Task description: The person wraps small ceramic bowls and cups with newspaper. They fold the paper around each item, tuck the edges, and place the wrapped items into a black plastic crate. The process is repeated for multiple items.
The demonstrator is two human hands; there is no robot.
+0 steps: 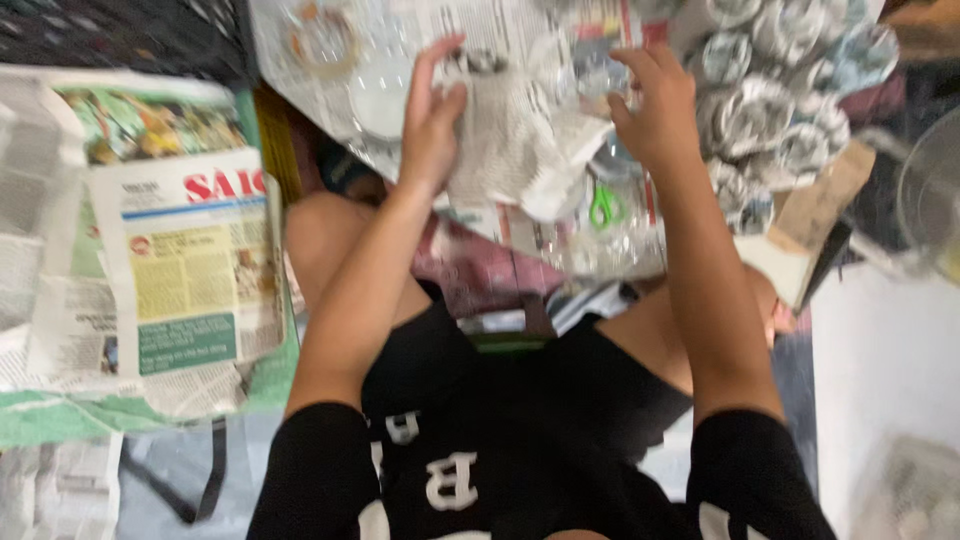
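Note:
I sit cross-legged on the floor and both arms reach forward. My left hand (432,118) presses its palm and fingers against a sheet of newspaper (515,140) that is wrapped around a roundish object whose top (480,62) shows near my fingertips. My right hand (655,105) rests with curled fingers on the right side of the same crumpled sheet. What the paper covers is blurred. Green-handled scissors (605,207) lie just below the bundle.
A stack of folded newspapers (185,260) lies at the left. Several newspaper-wrapped round bundles (775,100) are packed in a cardboard box (815,215) at the upper right. A clear glass bowl (935,195) stands at the right edge. Clear plastic sheeting (330,60) covers the floor ahead.

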